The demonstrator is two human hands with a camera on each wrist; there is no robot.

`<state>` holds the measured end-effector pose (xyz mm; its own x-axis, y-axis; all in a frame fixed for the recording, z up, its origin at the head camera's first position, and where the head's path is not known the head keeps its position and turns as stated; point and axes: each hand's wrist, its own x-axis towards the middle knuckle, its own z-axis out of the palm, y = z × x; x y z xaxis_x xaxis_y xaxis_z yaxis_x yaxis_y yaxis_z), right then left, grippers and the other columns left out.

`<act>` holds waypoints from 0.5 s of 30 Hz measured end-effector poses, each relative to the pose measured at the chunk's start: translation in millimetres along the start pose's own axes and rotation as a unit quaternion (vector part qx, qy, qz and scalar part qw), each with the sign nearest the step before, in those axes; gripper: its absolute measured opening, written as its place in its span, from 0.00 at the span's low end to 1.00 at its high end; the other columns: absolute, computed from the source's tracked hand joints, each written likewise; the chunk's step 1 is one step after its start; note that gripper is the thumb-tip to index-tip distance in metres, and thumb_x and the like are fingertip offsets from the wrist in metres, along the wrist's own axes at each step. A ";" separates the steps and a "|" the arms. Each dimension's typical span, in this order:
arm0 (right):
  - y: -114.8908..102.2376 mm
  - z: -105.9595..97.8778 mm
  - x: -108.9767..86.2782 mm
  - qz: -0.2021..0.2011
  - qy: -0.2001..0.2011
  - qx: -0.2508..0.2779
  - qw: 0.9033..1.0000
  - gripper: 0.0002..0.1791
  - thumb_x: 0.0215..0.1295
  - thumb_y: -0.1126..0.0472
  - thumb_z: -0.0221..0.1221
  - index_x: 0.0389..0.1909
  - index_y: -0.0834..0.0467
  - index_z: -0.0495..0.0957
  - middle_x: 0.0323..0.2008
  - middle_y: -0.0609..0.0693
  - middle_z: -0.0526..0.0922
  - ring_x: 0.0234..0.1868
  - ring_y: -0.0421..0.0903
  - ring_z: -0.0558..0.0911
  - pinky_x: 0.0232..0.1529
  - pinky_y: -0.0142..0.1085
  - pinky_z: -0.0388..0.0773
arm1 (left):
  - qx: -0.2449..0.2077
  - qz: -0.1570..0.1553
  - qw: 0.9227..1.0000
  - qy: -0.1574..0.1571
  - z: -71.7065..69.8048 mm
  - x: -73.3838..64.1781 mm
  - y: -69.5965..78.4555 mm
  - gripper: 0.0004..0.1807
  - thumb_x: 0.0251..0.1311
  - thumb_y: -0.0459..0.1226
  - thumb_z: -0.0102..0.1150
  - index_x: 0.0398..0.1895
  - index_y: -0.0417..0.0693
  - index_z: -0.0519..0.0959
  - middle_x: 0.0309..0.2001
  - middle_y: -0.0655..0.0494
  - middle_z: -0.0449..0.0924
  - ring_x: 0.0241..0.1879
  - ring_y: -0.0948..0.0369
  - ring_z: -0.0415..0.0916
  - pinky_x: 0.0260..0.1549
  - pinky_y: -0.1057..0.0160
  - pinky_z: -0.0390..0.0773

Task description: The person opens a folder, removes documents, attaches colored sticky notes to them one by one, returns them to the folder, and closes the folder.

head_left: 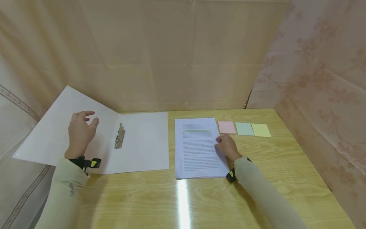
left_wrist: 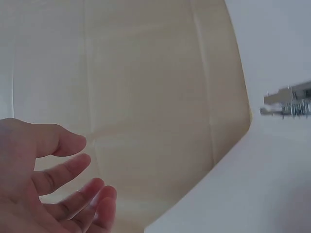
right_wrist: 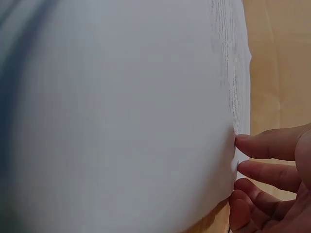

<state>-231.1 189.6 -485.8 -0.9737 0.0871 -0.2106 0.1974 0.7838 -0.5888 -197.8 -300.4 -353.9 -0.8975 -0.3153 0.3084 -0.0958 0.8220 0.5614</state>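
A white folder [head_left: 145,143] lies opened out on the table, its left cover [head_left: 57,127] tilted up. Its metal clip [head_left: 119,136] sits near the fold. My left hand [head_left: 81,132] is in front of the left cover, thumb and fingers parted and loosely bent; nothing is between them in the left wrist view. To the folder's right lies a stack of printed paper [head_left: 197,146] with green-highlighted lines. My right hand [head_left: 227,146] is at the stack's right edge. In the right wrist view its fingertips [right_wrist: 245,167] touch that edge, not visibly gripping it.
Pink [head_left: 227,127], green [head_left: 244,128] and yellow [head_left: 260,130] sticky-note pads line up right of the paper, the green and yellow ones side by side. The wooden table [head_left: 143,200] ends at a beige curtain [head_left: 177,63] behind and a flowered cloth [head_left: 323,95] at the right.
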 end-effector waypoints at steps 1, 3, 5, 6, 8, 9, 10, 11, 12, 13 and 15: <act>-0.3 0.3 0.0 -0.003 -0.001 -0.006 1.000 0.19 0.60 0.69 0.62 0.53 0.69 0.78 0.51 0.63 0.77 0.46 0.54 0.77 0.50 0.46 0.76 | 0.000 0.004 1.000 -0.006 3.4 -0.7 2.0 0.21 0.68 0.38 0.50 0.59 0.33 0.73 0.58 0.28 0.68 0.53 0.37 0.69 0.48 0.41 0.69; -0.3 0.5 -0.2 -0.006 -0.004 -0.015 1.000 0.19 0.61 0.69 0.61 0.53 0.69 0.78 0.51 0.63 0.77 0.47 0.54 0.77 0.51 0.46 0.76 | -0.002 0.009 1.000 -0.020 10.7 -2.9 6.9 0.21 0.68 0.38 0.50 0.59 0.34 0.73 0.57 0.28 0.68 0.52 0.38 0.69 0.48 0.41 0.69; 0.1 0.8 -0.2 -0.010 -0.002 -0.022 1.000 0.19 0.61 0.69 0.61 0.54 0.69 0.78 0.52 0.63 0.77 0.47 0.54 0.77 0.52 0.47 0.76 | -0.010 0.014 0.999 -0.032 18.2 -5.8 12.5 0.21 0.68 0.38 0.50 0.59 0.34 0.73 0.57 0.29 0.68 0.52 0.38 0.70 0.48 0.41 0.69; 0.4 1.1 0.0 -0.013 0.000 -0.026 1.000 0.19 0.61 0.69 0.61 0.53 0.69 0.78 0.52 0.63 0.77 0.47 0.54 0.77 0.52 0.47 0.76 | -0.014 0.016 0.999 -0.037 21.9 -7.5 15.5 0.21 0.68 0.38 0.51 0.59 0.35 0.73 0.57 0.29 0.69 0.52 0.39 0.70 0.49 0.41 0.69; 0.8 1.4 -0.1 -0.019 0.002 -0.030 0.999 0.19 0.61 0.69 0.60 0.53 0.70 0.78 0.52 0.63 0.77 0.47 0.54 0.76 0.52 0.47 0.75 | -0.022 0.022 0.999 -0.045 29.7 -11.2 21.3 0.20 0.68 0.38 0.51 0.59 0.35 0.73 0.56 0.30 0.70 0.52 0.39 0.71 0.49 0.41 0.70; 0.9 1.6 -0.1 -0.020 0.004 -0.030 0.999 0.19 0.61 0.69 0.60 0.53 0.70 0.78 0.51 0.63 0.77 0.47 0.54 0.76 0.51 0.47 0.75 | -0.025 0.025 0.998 -0.049 33.7 -13.0 24.3 0.20 0.68 0.37 0.51 0.59 0.35 0.73 0.55 0.30 0.70 0.51 0.39 0.71 0.49 0.41 0.70; 0.8 1.7 -0.3 -0.022 0.004 -0.030 0.999 0.19 0.61 0.69 0.61 0.53 0.70 0.78 0.51 0.62 0.76 0.47 0.54 0.76 0.51 0.47 0.75 | -0.029 0.028 0.998 -0.053 38.0 -14.9 26.9 0.20 0.67 0.37 0.52 0.58 0.34 0.74 0.54 0.30 0.71 0.51 0.40 0.72 0.48 0.42 0.71; 0.7 1.6 -0.5 -0.023 0.005 -0.031 0.999 0.19 0.61 0.69 0.61 0.53 0.70 0.78 0.51 0.62 0.76 0.46 0.54 0.75 0.50 0.46 0.75 | -0.033 0.030 0.997 -0.057 42.4 -16.8 29.4 0.20 0.67 0.37 0.52 0.58 0.34 0.74 0.54 0.31 0.71 0.51 0.40 0.72 0.48 0.42 0.71; 0.5 1.6 -0.8 -0.023 0.005 -0.032 0.999 0.19 0.61 0.68 0.61 0.53 0.70 0.78 0.50 0.62 0.76 0.46 0.54 0.75 0.50 0.46 0.75 | -0.037 0.030 0.997 -0.062 47.4 -18.7 31.7 0.20 0.67 0.37 0.52 0.58 0.35 0.74 0.53 0.31 0.71 0.51 0.40 0.72 0.48 0.42 0.71; 0.2 1.5 -1.3 -0.024 0.005 -0.032 0.999 0.19 0.61 0.68 0.61 0.53 0.70 0.78 0.50 0.61 0.75 0.46 0.54 0.75 0.49 0.45 0.75 | -0.039 0.032 0.996 -0.068 52.4 -20.4 34.0 0.20 0.67 0.37 0.52 0.58 0.35 0.74 0.53 0.32 0.72 0.50 0.41 0.72 0.47 0.43 0.72; -0.2 1.0 -1.9 -0.023 0.005 -0.033 0.999 0.19 0.61 0.68 0.61 0.53 0.70 0.78 0.49 0.61 0.75 0.45 0.53 0.75 0.48 0.44 0.74 | -0.042 0.036 0.995 -0.081 62.9 -23.7 38.6 0.20 0.67 0.37 0.53 0.58 0.35 0.74 0.53 0.33 0.73 0.50 0.41 0.73 0.47 0.43 0.73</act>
<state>-229.2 188.6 -486.1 -0.9827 0.0552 -0.1769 0.1445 0.8259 -0.5450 -207.3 -231.4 -387.9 -0.9590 -0.1714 0.2255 0.0007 0.7949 0.6068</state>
